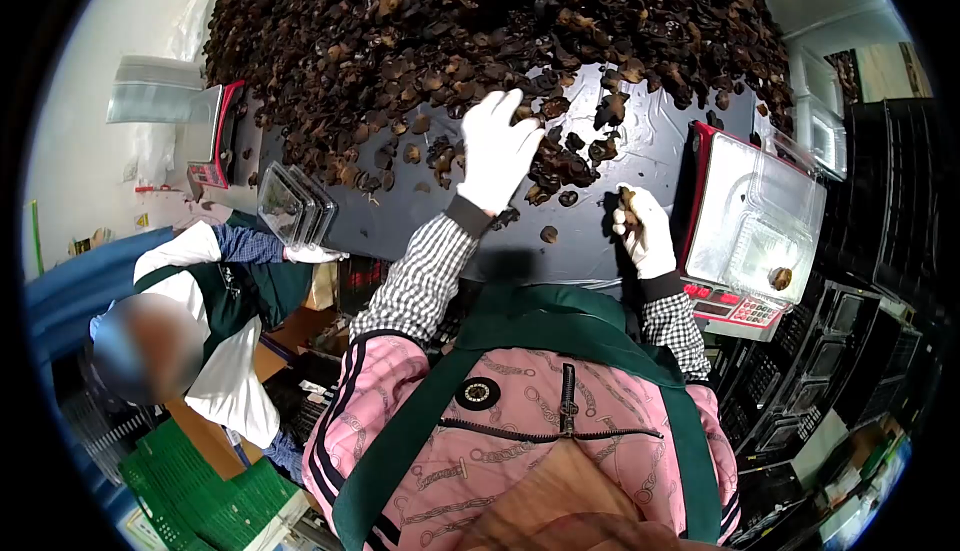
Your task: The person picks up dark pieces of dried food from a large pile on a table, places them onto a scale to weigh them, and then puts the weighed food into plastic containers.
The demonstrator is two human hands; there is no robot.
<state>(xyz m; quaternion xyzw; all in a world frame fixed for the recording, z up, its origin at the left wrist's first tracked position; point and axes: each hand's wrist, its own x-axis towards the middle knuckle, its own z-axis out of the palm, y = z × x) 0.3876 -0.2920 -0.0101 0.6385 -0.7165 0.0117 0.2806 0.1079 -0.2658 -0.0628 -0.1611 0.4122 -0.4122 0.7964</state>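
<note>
The right hand point(648, 236) pinched one dark fungus piece point(627, 207) over the surface point(385, 231), near the scale point(730, 176); a too loose pinch could let it fall. The left hand point(502, 146), spread and seemingly empty, could disturb the nearby pile point(480, 31) by careless sweeping.

A co-worker point(222, 316) in a dark green apron stands between eight and nine o'clock, with brown cardboard point(212, 441) and a green crate point(180, 486) at eight, a white wall point(85, 41) and red-edged scale point(207, 136) at ten, and black crates point(905, 186) at three.
</note>
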